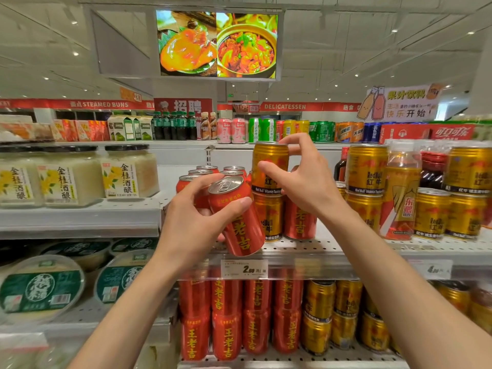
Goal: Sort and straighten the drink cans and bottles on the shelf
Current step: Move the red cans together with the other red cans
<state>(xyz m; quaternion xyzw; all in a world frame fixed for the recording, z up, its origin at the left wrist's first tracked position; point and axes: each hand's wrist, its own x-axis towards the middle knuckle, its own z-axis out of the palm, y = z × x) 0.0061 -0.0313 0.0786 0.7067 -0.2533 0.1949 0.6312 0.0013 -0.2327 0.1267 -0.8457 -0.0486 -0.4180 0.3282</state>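
Note:
My left hand [197, 217] grips a red herbal-tea can [239, 225], tilted with its top toward me, at the front of the perforated white shelf [332, 247]. My right hand [300, 179] grips a gold Red Bull can [267, 169] near its top; that can stands stacked on another gold can [269, 217]. A red can [299, 222] stands just right of that stack, partly hidden by my right wrist. More red cans [210, 171] stand behind my left hand.
Stacked gold cans [367, 169] and an orange bottle [402, 193] fill the shelf's right side. Glass jars [119, 174] stand on the left shelf. The shelf below holds red cans [229, 315] and gold cans [319, 315]. A price tag [243, 269] hangs on the shelf edge.

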